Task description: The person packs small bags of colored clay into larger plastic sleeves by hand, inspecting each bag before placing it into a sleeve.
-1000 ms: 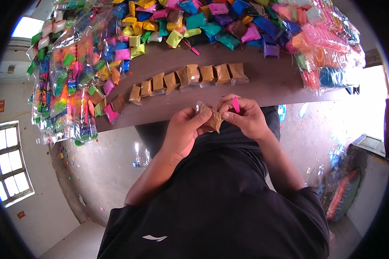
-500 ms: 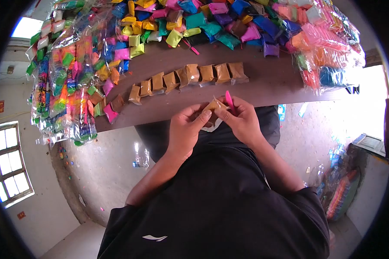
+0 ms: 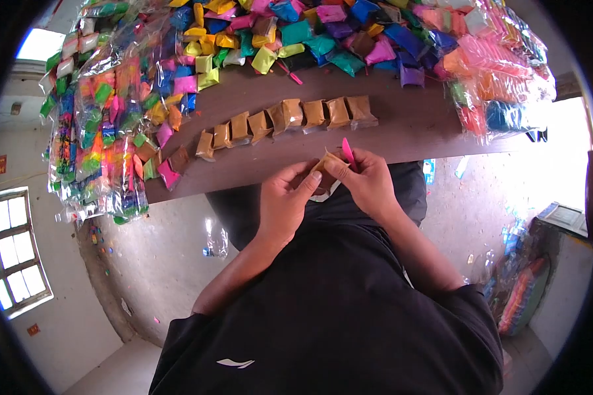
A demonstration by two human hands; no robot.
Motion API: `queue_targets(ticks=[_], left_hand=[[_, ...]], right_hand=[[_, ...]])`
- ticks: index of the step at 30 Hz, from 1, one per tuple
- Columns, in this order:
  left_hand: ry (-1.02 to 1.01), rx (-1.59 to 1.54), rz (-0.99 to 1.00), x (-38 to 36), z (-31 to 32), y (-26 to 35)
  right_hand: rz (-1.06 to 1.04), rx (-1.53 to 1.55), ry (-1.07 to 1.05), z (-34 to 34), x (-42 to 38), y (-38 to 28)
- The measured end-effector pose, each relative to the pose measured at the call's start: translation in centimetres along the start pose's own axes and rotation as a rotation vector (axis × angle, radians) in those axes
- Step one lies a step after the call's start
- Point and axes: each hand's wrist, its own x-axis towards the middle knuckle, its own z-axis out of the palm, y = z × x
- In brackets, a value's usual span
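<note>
Between my hands, just off the table's front edge, is a small brown packet (image 3: 327, 162) in a clear wrapper. My left hand (image 3: 286, 197) pinches its left side with thumb and fingers. My right hand (image 3: 370, 185) grips its right side, thumb pressed on the front. A bright pink, flat plastic tool (image 3: 348, 151), pointed at the top, sticks up from the fingers of my right hand. Something pale shows below the packet, mostly hidden by my hands. Beyond them, several similar brown packets (image 3: 284, 116) stand in a slightly curved row on the brown table (image 3: 408, 122).
Loose colourful packets (image 3: 323, 45) are heaped along the table's far side. Clear bags of colourful packets lie at the left (image 3: 102, 131) and right (image 3: 497, 72). A pink stick (image 3: 295, 78) lies near the heap. Wrappers and a bag (image 3: 524, 296) are on the floor at right.
The brown packet has tipped slightly between my fingers, and the pink tool has shifted a little left with my right hand. The row on the table stays as it was.
</note>
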Motion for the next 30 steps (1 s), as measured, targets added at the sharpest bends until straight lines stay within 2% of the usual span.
queue_targets(ticks=[1, 3, 4, 5, 6, 8, 13, 17, 19, 22, 27, 29, 30], left_hand=[[-0.001, 0.001, 0.0, -0.1, 0.0, 0.0], [-0.141, -0.063, 0.112, -0.4, 0.1, 0.1], [-0.142, -0.062, 0.111, -0.4, 0.0, 0.1], [-0.231, -0.003, 0.196, -0.4, -0.3, 0.1], [-0.319, 0.056, 0.281, -0.4, -0.4, 0.2], [-0.299, 0.054, 0.302, -0.5, -0.1, 0.2], [-0.034, 0.206, 0.263, -0.8, -0.2, -0.4], [0.041, 0.255, 0.31, -0.9, 0.0, -0.5], [0.039, 0.608, 0.597, -0.6, -0.4, -0.2], [0.025, 0.602, 0.713, -0.4, -0.2, 0.0], [-0.022, 0.741, 0.735, 0.3, -0.6, -0.2], [-0.012, 0.771, 0.721, 0.7, -0.2, -0.4], [0.013, 0.419, 0.462, 0.9, 0.1, -0.7]], right_hand=[[0.036, 0.064, 0.008, -0.1, 0.2, -0.1], [0.07, 0.129, 0.017, -0.1, 0.6, -0.5], [0.102, 0.262, 0.036, 0.0, 0.7, -0.8], [0.133, 0.395, 0.056, 0.0, 0.8, -1.0], [0.133, 0.396, 0.058, -0.1, 0.8, -1.1], [0.031, 0.454, 0.048, -0.1, 0.8, -1.2], [0.002, 0.38, -0.052, -0.5, 0.7, -1.5], [0.029, 0.39, -0.107, -0.6, 0.7, -2.0], [0.025, 0.378, -0.119, -0.7, 0.7, -2.0], [0.036, 0.357, -0.12, -0.8, 0.8, -1.8], [0.084, 0.379, -0.132, -1.2, 0.8, -1.0], [0.122, 0.463, -0.056, -1.6, 0.3, -1.5], [0.116, 0.453, -0.06, -1.7, 0.1, -1.9]])
